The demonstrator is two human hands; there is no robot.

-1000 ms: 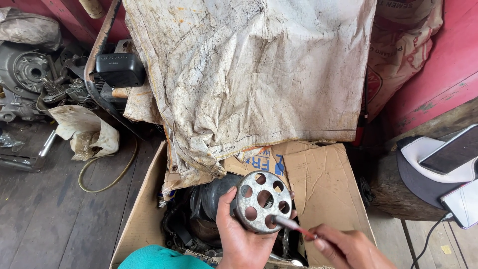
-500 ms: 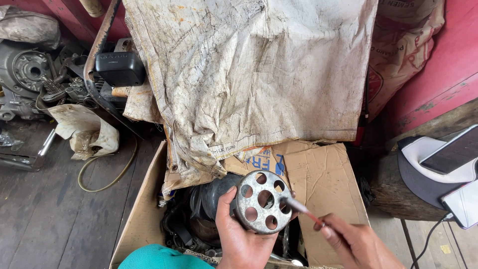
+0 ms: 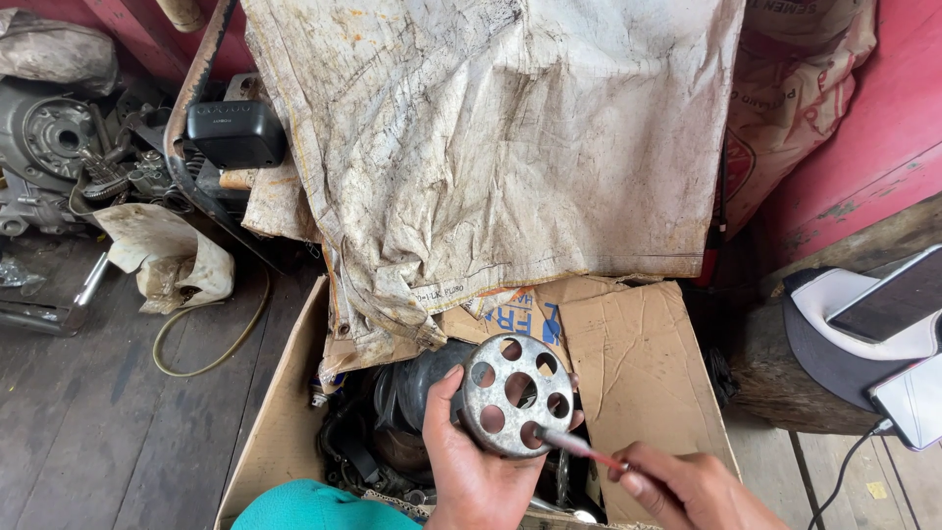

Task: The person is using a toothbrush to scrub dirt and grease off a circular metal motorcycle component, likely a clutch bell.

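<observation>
My left hand (image 3: 471, 471) is clamped around a round, rusty metal disc (image 3: 513, 395) low in the centre of the frame, thumb on its left rim, fingers hidden behind it. I count seven round holes through its face, six in a ring and one in the middle. My right hand (image 3: 677, 488), at the lower right, pinches a thin tool with a red shaft (image 3: 579, 447) whose tip sits at the disc's lower right hole; how the fingers close round the handle is partly cut off by the bottom edge.

The disc hovers over an open cardboard box (image 3: 638, 373), one box, its flaps spread. Inside it, dark greasy parts (image 3: 392, 432) lie tangled under my left hand, too shadowed to tell apart. A big stained, creased sack (image 3: 491, 147) hangs down from the top of the frame and drapes over the box's back edge, covering whatever is behind. A second printed sack (image 3: 785, 108) shows at the upper right against the red wall (image 3: 873, 128).

At the upper left sit a grey engine casing (image 3: 49, 147), a black boxy part (image 3: 235, 132) and a crumpled pale rag (image 3: 167, 260) on the wooden floor (image 3: 88, 422), with a looped cord (image 3: 211, 344) beside it. At the right edge, two phones (image 3: 898, 299) rest on a pale, dark-lined cap, both cut off. A teal patch of cloth (image 3: 304, 505) is at the bottom edge.
</observation>
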